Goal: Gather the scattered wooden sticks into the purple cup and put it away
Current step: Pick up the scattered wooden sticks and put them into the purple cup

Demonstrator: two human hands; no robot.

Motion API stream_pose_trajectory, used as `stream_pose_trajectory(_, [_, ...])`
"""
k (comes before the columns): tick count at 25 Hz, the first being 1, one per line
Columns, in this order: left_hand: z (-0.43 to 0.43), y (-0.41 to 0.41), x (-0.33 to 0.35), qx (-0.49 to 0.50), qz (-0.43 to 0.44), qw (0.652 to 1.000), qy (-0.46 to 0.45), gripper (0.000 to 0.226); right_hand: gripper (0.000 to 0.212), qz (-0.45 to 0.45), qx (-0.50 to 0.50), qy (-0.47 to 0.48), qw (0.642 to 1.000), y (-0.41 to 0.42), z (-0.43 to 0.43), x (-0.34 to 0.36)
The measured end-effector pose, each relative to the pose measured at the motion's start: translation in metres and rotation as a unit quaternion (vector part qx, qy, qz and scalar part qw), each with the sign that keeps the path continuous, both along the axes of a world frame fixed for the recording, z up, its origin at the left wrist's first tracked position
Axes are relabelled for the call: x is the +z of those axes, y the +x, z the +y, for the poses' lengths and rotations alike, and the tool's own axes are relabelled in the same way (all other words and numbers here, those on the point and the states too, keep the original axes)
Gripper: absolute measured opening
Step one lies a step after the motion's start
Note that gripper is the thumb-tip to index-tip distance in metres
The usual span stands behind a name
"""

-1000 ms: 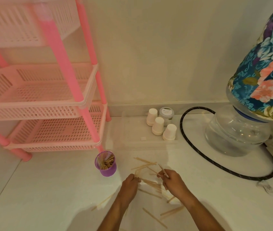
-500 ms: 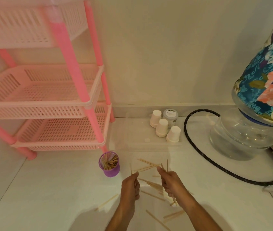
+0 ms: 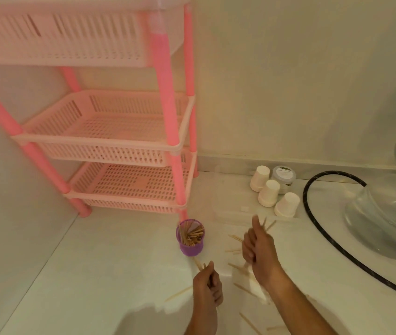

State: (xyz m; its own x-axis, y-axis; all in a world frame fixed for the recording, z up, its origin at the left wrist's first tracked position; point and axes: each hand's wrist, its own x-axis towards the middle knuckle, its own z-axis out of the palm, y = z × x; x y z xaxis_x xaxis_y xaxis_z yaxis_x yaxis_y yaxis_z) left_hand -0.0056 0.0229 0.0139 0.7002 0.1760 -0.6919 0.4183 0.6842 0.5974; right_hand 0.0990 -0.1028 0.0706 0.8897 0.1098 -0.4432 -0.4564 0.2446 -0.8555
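The purple cup [image 3: 190,240] stands upright on the white floor below the pink rack's front leg, with several wooden sticks inside. My left hand [image 3: 208,285] is curled around a few sticks, just below and right of the cup. My right hand [image 3: 257,247] is raised to the right of the cup and grips a bunch of sticks that poke out above the thumb. Scattered wooden sticks [image 3: 243,287] lie on the floor around and under both hands.
A pink three-tier plastic rack [image 3: 110,146] stands at the left against the wall. Three upturned white cups [image 3: 268,192] and a small jar [image 3: 283,175] sit by the wall. A black hose [image 3: 313,221] curves around a clear water bottle [image 3: 385,218] at the right.
My right hand has lifted off the floor with a bunch of sticks and moved up toward the cup. My left hand has closed on a few sticks. The view has swung right.
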Motion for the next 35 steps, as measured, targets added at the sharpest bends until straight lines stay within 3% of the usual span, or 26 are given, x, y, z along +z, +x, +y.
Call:
stream_pose_trajectory(4, [0.017,-0.011,-0.007,0.062,-0.042,0.997,-0.029,0.062,0.056,-0.076,-0.035,0.122,0.989,0.04,0.072,0.041])
stream_pose_trajectory(7, [0.03,-0.014,-0.013,0.11,-0.081,0.99,-0.045,0.064,0.056,-0.097,-0.017,0.148,0.984,0.053,0.118,0.043])
stream_pose_trajectory(11, [0.047,-0.01,-0.018,0.168,-0.122,0.975,-0.077,0.071,0.055,-0.1,-0.003,0.1,0.99,0.05,0.149,0.01])
stream_pose_trajectory(15, [0.061,-0.01,-0.013,0.19,-0.129,0.972,-0.039,0.065,0.053,-0.109,0.007,0.055,0.992,0.045,0.151,-0.016])
stream_pose_trajectory(21, [0.079,-0.001,0.004,0.232,-0.148,0.961,-0.001,0.054,0.053,-0.202,0.086,-0.024,0.975,0.049,0.144,-0.016])
stream_pose_trajectory(30, [0.11,0.057,0.061,0.219,-0.261,0.936,0.084,0.052,0.036,-0.231,0.131,-0.041,0.963,0.042,0.11,0.003])
stream_pose_trajectory(35, [0.104,0.085,0.079,0.181,-0.301,0.922,0.161,0.046,0.037,-0.212,0.075,0.001,0.974,0.038,0.082,0.011])
